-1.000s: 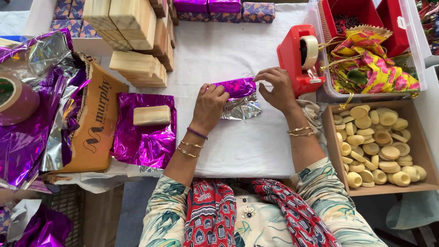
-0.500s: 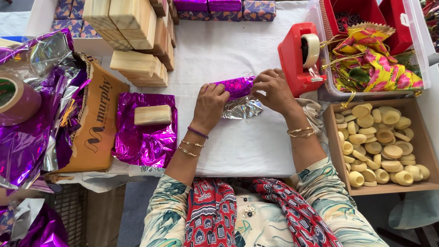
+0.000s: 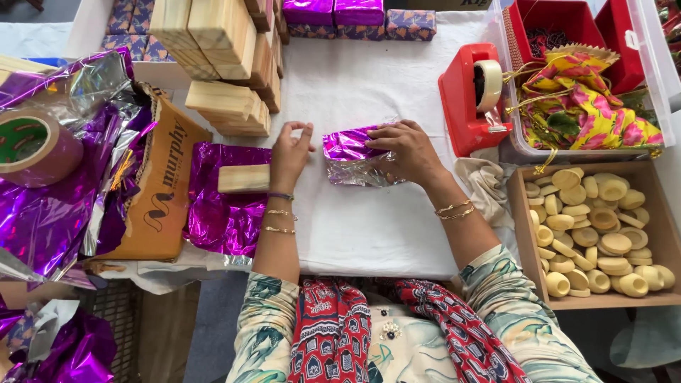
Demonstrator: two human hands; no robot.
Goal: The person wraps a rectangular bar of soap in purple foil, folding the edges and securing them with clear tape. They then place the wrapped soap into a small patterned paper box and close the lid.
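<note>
A block half wrapped in purple foil (image 3: 349,147) lies on the white table cloth (image 3: 369,227), with loose silver foil spread below it. My right hand (image 3: 409,150) lies over its right end and holds it down. My left hand (image 3: 287,154) is just left of it, off the foil, fingers loosely curled with nothing seen in them. Under that wrist a bare wooden block (image 3: 242,179) rests on a flat purple foil sheet (image 3: 220,213).
A red tape dispenser (image 3: 472,96) stands right of the block. Stacked wooden blocks (image 3: 220,50) are at the back left, wrapped purple boxes (image 3: 333,10) at the back. A wooden tray of pale round pieces (image 3: 592,230) sits right, a bin of patterned pouches (image 3: 589,106) behind it.
My left hand has let go of the foil-wrapped block and moved left toward the bare wooden block. My right hand stays on the wrapped block.
</note>
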